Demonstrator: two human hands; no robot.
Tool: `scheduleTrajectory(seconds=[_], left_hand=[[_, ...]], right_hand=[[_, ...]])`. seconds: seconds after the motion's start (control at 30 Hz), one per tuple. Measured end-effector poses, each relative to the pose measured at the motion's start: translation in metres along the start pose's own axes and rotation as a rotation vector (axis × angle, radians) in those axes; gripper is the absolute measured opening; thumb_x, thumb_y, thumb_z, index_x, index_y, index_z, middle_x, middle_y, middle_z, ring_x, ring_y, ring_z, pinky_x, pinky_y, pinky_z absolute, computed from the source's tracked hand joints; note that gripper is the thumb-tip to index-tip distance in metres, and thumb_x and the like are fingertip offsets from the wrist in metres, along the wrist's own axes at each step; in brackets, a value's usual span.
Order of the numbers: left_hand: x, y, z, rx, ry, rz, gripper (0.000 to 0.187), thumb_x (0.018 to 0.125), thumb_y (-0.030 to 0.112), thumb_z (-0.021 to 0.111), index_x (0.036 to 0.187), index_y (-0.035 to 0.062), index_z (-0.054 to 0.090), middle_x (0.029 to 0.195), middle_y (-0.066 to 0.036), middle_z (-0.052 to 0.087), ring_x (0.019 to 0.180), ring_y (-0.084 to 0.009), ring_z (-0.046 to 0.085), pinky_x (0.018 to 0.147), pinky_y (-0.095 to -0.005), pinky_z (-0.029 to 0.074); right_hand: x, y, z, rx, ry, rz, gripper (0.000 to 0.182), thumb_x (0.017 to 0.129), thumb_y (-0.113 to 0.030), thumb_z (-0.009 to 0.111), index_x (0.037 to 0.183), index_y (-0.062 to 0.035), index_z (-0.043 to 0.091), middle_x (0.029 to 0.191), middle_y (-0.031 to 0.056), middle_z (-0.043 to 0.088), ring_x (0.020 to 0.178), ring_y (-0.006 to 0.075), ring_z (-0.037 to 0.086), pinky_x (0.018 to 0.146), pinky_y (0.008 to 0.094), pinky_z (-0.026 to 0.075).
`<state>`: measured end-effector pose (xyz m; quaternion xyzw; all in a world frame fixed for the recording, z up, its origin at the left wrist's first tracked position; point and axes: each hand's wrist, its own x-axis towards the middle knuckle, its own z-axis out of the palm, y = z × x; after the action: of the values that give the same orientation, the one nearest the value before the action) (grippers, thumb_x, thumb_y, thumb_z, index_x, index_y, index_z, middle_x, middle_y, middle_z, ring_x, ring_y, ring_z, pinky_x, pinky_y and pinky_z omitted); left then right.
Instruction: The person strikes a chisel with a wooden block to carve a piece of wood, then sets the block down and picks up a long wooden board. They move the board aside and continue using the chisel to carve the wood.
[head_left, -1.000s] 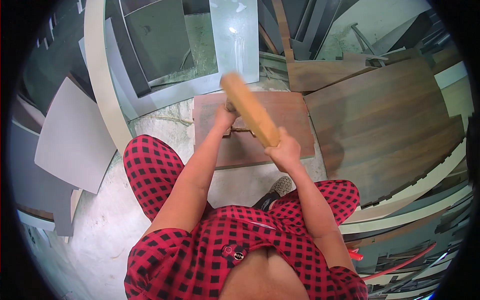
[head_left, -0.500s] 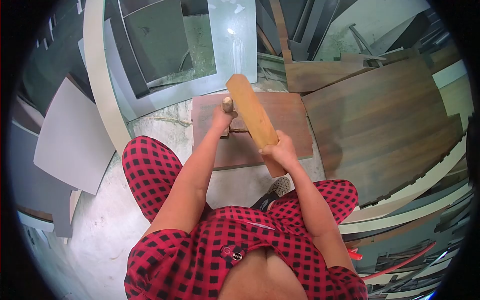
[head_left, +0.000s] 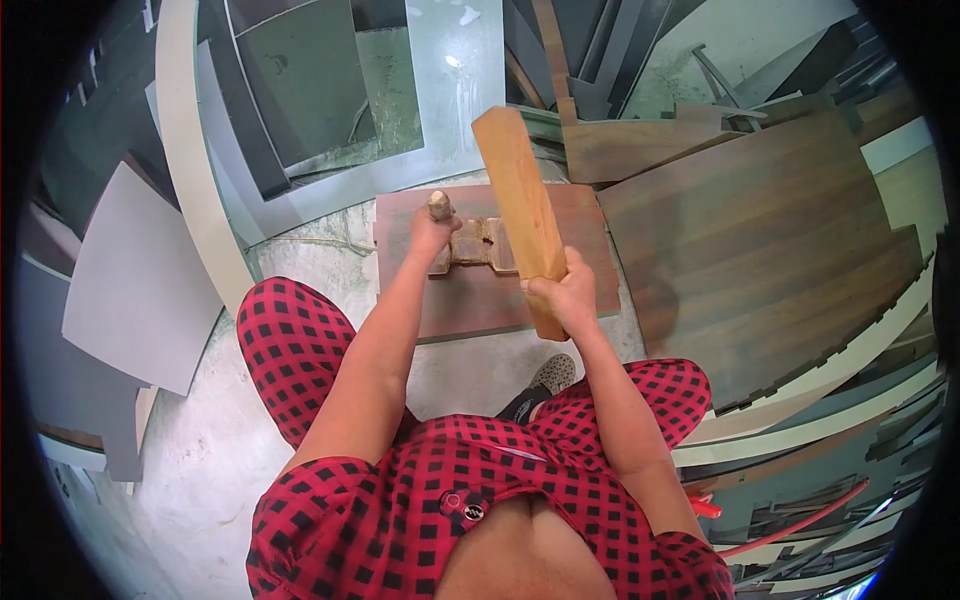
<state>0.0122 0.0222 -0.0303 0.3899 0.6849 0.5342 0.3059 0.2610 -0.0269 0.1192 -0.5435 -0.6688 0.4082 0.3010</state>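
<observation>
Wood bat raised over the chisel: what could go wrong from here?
1. The bat in the right hand could glance off the small chisel head and hit the left hand gripping just below it.
2. The metal piece lies loose on the board; it may shift.

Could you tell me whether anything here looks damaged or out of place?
The metal block on the brown board looks rusty and pitted, and panels lie scattered around the floor. Nothing looks spilled.

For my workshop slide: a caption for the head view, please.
Left hand holds a round-topped tool upright on a metal piece; right hand raises a wooden bat.
</observation>
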Motion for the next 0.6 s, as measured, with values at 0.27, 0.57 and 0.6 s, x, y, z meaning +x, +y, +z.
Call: scheduleTrajectory(seconds=[0.27, 0.57, 0.6], left_hand=[[-0.002, 0.012, 0.001, 0.073, 0.001, -0.048, 0.024, 0.062, 0.011, 0.075, 0.079, 0.0015, 0.061, 0.077, -0.011, 0.066, 0.072, -0.0233, 0.064, 0.068, -0.0346, 0.050], [0.015, -0.041, 0.012, -0.010, -0.070, 0.036, 0.029, 0.067, 0.014, 0.075, 0.092, 0.0033, 0.065, 0.086, -0.011, 0.068, 0.077, -0.0216, 0.065, 0.069, -0.0341, 0.050], [0.013, -0.034, 0.010, -0.004, -0.060, 0.028, 0.030, 0.066, 0.014, 0.075, 0.092, 0.0032, 0.065, 0.087, -0.011, 0.068, 0.078, -0.0222, 0.065, 0.070, -0.0346, 0.050]], right_hand=[[-0.006, -0.013, 0.009, -0.275, -0.035, -0.079, 0.045, 0.057, -0.024, 0.074, 0.092, -0.0049, 0.052, 0.082, 0.0185, 0.064, 0.079, 0.0361, 0.062, 0.070, 0.0404, 0.048], [-0.009, -0.017, 0.008, -0.243, -0.053, -0.137, 0.048, 0.057, -0.026, 0.072, 0.093, -0.0055, 0.051, 0.080, 0.0190, 0.064, 0.078, 0.0394, 0.061, 0.071, 0.0457, 0.047], [-0.009, -0.017, 0.009, -0.196, -0.013, -0.179, 0.048, 0.057, -0.026, 0.072, 0.094, -0.0056, 0.050, 0.080, 0.0188, 0.064, 0.079, 0.0395, 0.061, 0.072, 0.0457, 0.047]])
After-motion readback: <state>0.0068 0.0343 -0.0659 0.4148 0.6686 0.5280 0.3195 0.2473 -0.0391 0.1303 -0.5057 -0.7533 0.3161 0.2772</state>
